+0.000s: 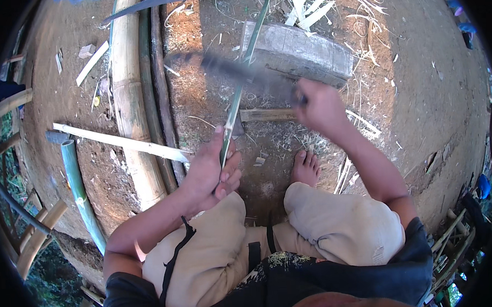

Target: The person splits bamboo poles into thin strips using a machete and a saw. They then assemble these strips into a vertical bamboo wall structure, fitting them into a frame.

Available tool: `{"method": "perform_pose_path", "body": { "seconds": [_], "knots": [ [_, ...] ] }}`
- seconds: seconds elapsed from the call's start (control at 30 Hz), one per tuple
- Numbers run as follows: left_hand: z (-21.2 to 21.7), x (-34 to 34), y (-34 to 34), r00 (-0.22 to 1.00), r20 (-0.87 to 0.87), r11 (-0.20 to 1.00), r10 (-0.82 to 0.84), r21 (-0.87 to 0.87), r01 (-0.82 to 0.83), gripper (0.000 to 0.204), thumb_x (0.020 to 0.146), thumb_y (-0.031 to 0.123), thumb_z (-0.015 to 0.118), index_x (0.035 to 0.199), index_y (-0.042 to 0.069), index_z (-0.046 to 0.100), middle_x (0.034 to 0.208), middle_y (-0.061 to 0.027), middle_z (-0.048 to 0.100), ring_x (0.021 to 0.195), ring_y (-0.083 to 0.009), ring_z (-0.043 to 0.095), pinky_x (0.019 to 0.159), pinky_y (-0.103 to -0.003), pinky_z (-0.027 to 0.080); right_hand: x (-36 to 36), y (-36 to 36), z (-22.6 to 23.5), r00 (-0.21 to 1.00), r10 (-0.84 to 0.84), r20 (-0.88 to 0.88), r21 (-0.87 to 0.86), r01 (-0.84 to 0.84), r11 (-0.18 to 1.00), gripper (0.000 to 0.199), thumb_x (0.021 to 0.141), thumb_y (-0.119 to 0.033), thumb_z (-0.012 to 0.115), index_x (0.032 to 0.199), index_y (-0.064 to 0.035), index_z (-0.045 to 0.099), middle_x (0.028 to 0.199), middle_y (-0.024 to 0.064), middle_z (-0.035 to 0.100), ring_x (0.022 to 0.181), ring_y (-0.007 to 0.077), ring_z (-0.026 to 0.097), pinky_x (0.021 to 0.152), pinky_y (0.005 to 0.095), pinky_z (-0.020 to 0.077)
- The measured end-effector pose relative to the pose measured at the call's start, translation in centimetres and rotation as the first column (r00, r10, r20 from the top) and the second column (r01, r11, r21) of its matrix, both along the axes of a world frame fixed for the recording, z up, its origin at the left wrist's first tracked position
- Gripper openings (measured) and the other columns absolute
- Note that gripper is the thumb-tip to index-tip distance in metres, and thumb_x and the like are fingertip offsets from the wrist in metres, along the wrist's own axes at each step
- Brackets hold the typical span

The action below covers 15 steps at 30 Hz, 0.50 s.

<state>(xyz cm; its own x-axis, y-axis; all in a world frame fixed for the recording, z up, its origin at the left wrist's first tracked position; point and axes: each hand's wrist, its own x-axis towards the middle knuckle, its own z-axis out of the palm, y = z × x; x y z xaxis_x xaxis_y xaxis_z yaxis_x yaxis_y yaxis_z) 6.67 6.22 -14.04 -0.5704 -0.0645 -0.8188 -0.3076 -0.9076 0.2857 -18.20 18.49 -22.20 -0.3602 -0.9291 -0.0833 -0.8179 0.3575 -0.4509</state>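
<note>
1. just past the knees of the beige trousers (342,220), as i look down from my remote post, the left hand (211,166) is closed around a long green strip (234,104), bamboo by its look, smooth-skinned with a pale, cut patch near the fingers.
2. i see the right hand (322,107) gripping a dark knife (237,71) by its handle; the blade is blurred and crosses the strip, though i cannot tell whether they touch.
3. behind the strip's upper part i find a grey, weathered block (302,55), blunt and squared; nearer me lies a wooden handle (269,114).
4. curled, papery shavings (367,22) litter the earth floor (429,85), which looks brown and gritty.
5. along the left run a thick, pale, jointed bamboo pole (128,71) and a slim dark pole (164,96); a flat whitish slat (119,142) lies across the thick one, and a green tube (77,183) stands apart farther left.
6. at the top edge, a saw (151,3) reaches over the thick pole.
7. for moving, i read the widest open room right of the right forearm; the poles bound the left hand's side more closely.
</note>
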Motion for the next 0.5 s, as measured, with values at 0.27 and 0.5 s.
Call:
{"method": "perform_pose_path", "body": {
  "seconds": [0.27,0.5],
  "knots": [
    [0.0,0.2,-0.2,1.0,0.008,0.999,0.026,0.025,-0.027,0.05,0.107,0.055,0.031,0.084,0.013,0.039,0.051,0.0005,0.033,0.031,-0.0114,0.026,0.031,-0.026,0.024,-0.8,-1.6,3.0,0.995,0.095,-0.01,0.063,-0.095,0.994,0.02,0.083,-0.019,0.072,0.092,-0.0022,0.067,0.078,0.0175,0.07,0.068,0.0318,0.071,0.064,0.0453,0.0594],
    [0.3,-0.1,0.1,1.0,0.029,0.997,0.005,0.073,-0.007,0.049,0.108,0.055,0.029,0.084,0.013,0.039,0.05,0.0018,0.032,0.03,-0.0106,0.027,0.03,-0.026,0.023,-6.6,-5.6,2.4,0.994,-0.101,-0.029,0.193,0.105,0.976,0.018,0.086,-0.015,0.067,0.094,0.0009,0.07,0.071,0.0191,0.069,0.064,0.029,0.071,0.063,0.0428,0.0612]
  ]
}}
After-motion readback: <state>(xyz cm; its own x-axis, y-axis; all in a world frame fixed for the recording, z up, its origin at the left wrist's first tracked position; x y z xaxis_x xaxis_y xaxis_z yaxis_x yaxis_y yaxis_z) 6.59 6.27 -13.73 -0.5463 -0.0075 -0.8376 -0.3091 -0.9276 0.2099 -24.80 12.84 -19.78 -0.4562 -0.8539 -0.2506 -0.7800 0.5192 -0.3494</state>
